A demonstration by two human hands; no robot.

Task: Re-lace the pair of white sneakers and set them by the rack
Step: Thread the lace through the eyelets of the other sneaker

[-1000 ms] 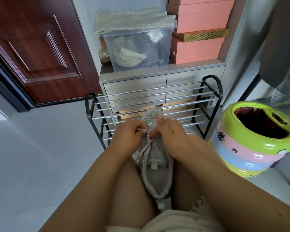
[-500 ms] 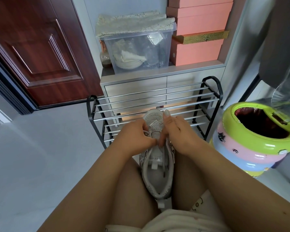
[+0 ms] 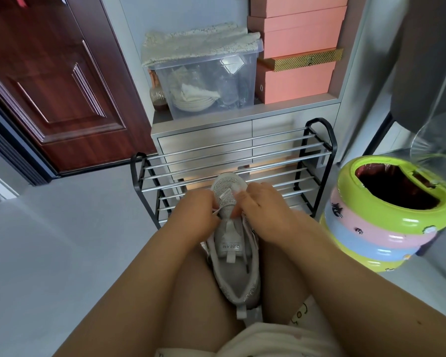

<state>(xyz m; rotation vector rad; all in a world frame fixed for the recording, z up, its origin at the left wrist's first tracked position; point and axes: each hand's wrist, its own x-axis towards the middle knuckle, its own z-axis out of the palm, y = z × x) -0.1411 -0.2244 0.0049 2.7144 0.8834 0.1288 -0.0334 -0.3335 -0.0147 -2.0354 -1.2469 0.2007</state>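
A white sneaker (image 3: 233,256) lies between the thighs, toe toward the rack (image 3: 232,161) — left hand (image 3: 200,215) and right hand (image 3: 264,212) both pinch its lace (image 3: 216,212).

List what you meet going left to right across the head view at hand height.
Grey floor → left hand → white sneaker → right hand → rack's black right post → striped round bin.

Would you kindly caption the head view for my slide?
Both hands lace a white sneaker before the shoe rack.
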